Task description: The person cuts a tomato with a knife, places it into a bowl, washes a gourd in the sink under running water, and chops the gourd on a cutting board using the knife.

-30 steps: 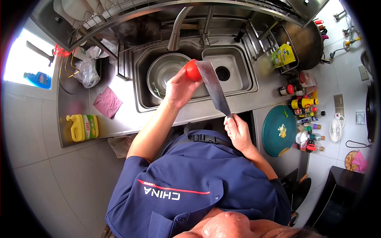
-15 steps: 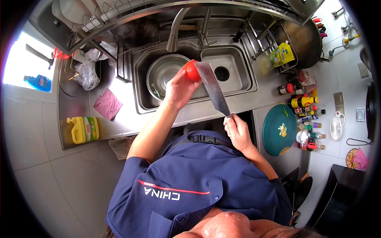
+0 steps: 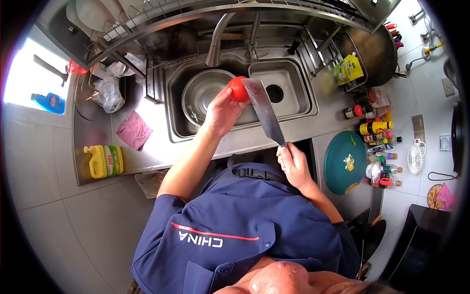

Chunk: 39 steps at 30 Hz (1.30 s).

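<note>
Pinching 1 smooth, rd. tomato [image 3: 239, 89], L hand [image 3: 222, 116] has fingers + thumb curled on its lower L side. Tomato's held up over the sink, nr. the divider btwn 2 basins. R hand [image 3: 293, 165] is closed round the handle of 1 cleaver [image 3: 265, 110]: flat, broad metal blade, approx. rectangular, slanting up w/ its far end at the tomato's R side; can't tell if they touch.

Sink = s/s, 2 basins: L basin [image 3: 173, 93] w/ 1 rd. metal bowl [image 3: 203, 87] inside, few green scraps in the bowl; R basin [image 3: 290, 81] w/ 1 dark rd. drain [image 3: 274, 93]. 1 curved metal faucet [image 3: 214, 51] above.

Metal counter [image 3: 164, 147], shiny: 1 crumpled pink cloth [image 3: 134, 130] + 1 yellow plastic jug [image 3: 105, 160], both L of sink. To R, 1 rd. teal board [image 3: 338, 152] w/ 1 small heap of pale chopped bits [image 3: 349, 162] + few green pcs [image 3: 352, 140]; several bottles [image 3: 387, 168] just beside, misc. caps.
</note>
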{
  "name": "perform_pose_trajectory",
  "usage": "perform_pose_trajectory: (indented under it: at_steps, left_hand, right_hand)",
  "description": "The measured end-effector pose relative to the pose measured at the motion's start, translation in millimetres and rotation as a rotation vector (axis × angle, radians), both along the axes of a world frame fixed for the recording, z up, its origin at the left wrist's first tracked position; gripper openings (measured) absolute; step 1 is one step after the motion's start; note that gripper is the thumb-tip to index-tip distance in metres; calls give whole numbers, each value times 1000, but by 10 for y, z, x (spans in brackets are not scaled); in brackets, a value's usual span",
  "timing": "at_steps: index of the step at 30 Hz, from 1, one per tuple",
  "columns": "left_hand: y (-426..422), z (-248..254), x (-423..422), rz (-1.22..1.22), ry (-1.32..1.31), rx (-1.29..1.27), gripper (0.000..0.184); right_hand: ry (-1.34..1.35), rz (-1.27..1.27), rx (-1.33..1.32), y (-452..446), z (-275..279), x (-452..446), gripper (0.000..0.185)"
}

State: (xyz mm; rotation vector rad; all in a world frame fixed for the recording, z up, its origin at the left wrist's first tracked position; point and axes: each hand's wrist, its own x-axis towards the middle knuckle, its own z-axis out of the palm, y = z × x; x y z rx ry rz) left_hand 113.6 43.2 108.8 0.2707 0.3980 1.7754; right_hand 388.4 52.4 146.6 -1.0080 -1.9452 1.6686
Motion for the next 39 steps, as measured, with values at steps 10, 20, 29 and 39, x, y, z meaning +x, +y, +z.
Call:
perform_pose_trajectory:
  at_steps: [10,20,29,39]
  left_hand:
    - [2,47,-20,-6,96,-8,52]
    - [-5,68,-27,2,303,14,61]
    - [23,52,-153,-2,395,-46,84]
    - [18,129,-221,-70,543,-71,97]
  right_hand:
    - [-7,9,26,-8,11,4,41]
    - [15,-4,-17,-2,23,27,40]
    - [37,-14,-56,-11,63,53,40]
    - [67,-9,-83,11,81,74,39]
